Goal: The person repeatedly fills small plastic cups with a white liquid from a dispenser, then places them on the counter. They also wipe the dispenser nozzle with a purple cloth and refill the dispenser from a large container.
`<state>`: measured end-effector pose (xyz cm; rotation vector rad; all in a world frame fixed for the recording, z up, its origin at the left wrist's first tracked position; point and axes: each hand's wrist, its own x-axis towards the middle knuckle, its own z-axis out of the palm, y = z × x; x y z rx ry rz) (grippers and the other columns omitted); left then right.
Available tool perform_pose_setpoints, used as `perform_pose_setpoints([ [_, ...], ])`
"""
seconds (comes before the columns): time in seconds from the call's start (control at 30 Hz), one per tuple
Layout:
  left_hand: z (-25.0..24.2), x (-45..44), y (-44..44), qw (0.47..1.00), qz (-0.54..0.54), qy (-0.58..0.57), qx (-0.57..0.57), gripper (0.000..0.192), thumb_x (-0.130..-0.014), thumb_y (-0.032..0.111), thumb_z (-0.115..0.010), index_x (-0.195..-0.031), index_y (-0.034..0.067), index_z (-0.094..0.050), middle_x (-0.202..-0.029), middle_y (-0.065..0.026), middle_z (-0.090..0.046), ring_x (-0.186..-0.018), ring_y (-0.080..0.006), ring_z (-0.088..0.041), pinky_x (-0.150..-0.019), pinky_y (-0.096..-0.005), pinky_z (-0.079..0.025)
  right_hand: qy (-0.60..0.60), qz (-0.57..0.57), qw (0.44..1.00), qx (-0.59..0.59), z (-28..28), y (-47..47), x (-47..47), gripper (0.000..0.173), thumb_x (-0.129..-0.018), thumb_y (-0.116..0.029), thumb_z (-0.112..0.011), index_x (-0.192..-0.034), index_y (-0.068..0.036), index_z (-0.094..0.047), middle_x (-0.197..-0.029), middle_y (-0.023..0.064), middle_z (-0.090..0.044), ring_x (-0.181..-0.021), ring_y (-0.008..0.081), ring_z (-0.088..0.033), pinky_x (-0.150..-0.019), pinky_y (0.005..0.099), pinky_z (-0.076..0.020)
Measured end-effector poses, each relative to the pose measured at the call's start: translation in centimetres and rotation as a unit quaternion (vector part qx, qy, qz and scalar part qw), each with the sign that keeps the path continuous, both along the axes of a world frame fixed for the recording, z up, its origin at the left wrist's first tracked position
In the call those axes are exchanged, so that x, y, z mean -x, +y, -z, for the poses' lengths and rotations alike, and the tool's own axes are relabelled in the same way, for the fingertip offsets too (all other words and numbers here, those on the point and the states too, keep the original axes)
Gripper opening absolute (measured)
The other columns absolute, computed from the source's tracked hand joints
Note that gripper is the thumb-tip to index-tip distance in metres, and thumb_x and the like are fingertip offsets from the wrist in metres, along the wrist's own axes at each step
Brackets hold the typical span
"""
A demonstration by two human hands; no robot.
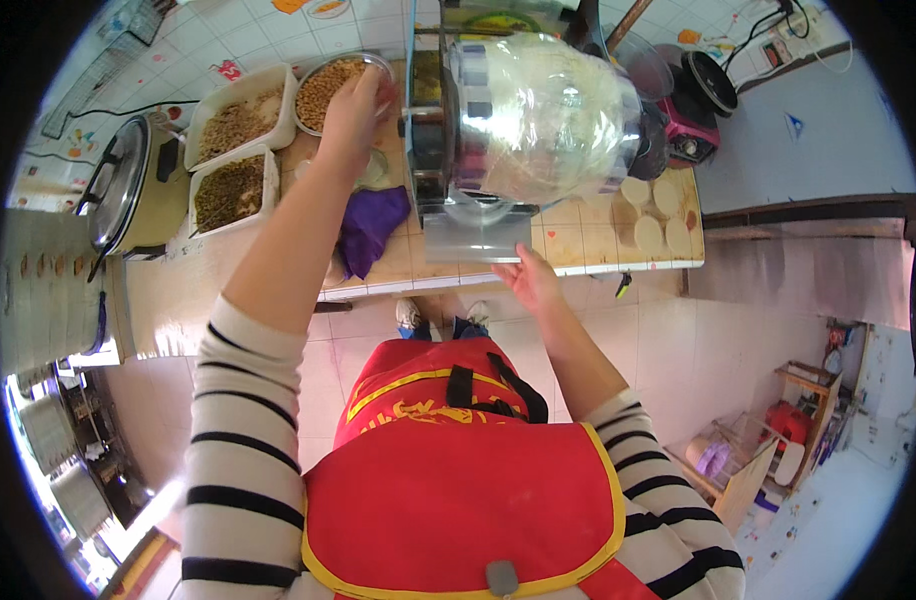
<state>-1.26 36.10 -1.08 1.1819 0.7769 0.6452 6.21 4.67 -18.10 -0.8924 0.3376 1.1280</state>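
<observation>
My left hand (347, 112) reaches over the right side of a round metal bowl of brown beans or nuts (324, 88); its fingertips are blurred and what they touch is hard to tell. My right hand (529, 276) has its fingers at the lower right edge of a clear plastic sheet (477, 234). That sheet juts out at the counter's front edge below a machine (429, 142). On the machine lies a big bulging mass wrapped in clear plastic (548, 116). A purple cloth (372, 229) rests between the bowl and the counter edge.
Two white tubs of crumbly food (240, 124) (233, 193) stand left of the bowl, with a large lidded cooker (132, 184) beyond. Several pale dough rounds (649, 234) lie at the counter's right end, near a pink scale-like appliance (687, 135). A wooden rack (810, 382) stands lower right.
</observation>
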Motion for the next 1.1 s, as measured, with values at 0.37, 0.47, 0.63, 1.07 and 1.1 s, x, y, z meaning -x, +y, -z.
perform_pose_setpoints([
  [0.37, 23.9, 6.4, -12.8, 0.836, 0.126, 0.094, 0.525, 0.046, -0.091, 0.043, -0.038, -0.108, 0.006, -0.056, -0.109, -0.0103, -0.059, -0.097, -0.0237, -0.056, -0.090, -0.0419, -0.042, -0.223, -0.214, 0.903, 0.299, -4.3, -7.2, 4.0, 0.029, -0.085, -0.019, -0.061, -0.104, 0.001, -0.055, -0.091, 0.0074, -0.063, -0.075, 0.0165, -0.061, -0.069, 0.0283, -0.0498],
  [0.47, 25.6, 4.7, -14.5, 0.781, 0.173, 0.008, 0.600, 0.047, -0.091, 0.044, -0.037, -0.110, 0.005, -0.056, -0.110, -0.0104, -0.059, -0.098, -0.0238, -0.056, -0.090, -0.0419, -0.042, -0.473, -0.183, 0.785, 0.355, -5.5, -5.3, 2.4, 0.031, -0.083, -0.020, -0.063, -0.104, 0.002, -0.056, -0.090, 0.0066, -0.062, -0.071, 0.0141, -0.058, -0.065, 0.0261, -0.0478],
  [0.63, 23.7, 4.5, -14.4, 0.726, 0.245, -0.098, 0.635, 0.049, -0.091, 0.045, -0.036, -0.111, 0.005, -0.056, -0.111, -0.0107, -0.059, -0.099, -0.0240, -0.056, -0.092, -0.0420, -0.042, -0.374, -0.125, 0.908, 0.143, -6.3, -1.0, 1.7, 0.027, -0.086, -0.017, -0.059, -0.107, -0.001, -0.058, -0.084, 0.0017, -0.059, -0.073, 0.0092, -0.057, -0.057, 0.0249, -0.0498],
  [1.07, 13.1, 17.0, -11.0, 0.836, 0.008, -0.077, 0.543, 0.054, -0.088, 0.053, -0.040, -0.106, 0.004, -0.055, -0.101, -0.0110, -0.060, -0.094, -0.0251, -0.057, -0.087, -0.0428, -0.044, -0.260, -0.339, 0.903, 0.042, -13.4, 9.3, 7.9, 0.025, -0.090, -0.015, -0.051, -0.105, 0.004, -0.057, -0.083, 0.0067, -0.061, -0.063, 0.0132, -0.060, -0.055, 0.0256, -0.0528],
  [1.1, 12.3, 18.2, -11.2, 0.797, 0.029, -0.180, 0.575, 0.053, -0.088, 0.052, -0.039, -0.106, 0.004, -0.055, -0.099, -0.0115, -0.060, -0.093, -0.0258, -0.058, -0.086, -0.0435, -0.045, -0.260, -0.376, 0.889, -0.004, -13.2, 11.1, 9.1, 0.025, -0.090, -0.016, -0.052, -0.104, 0.004, -0.058, -0.085, 0.0062, -0.061, -0.063, 0.0125, -0.060, -0.055, 0.0244, -0.0524],
])
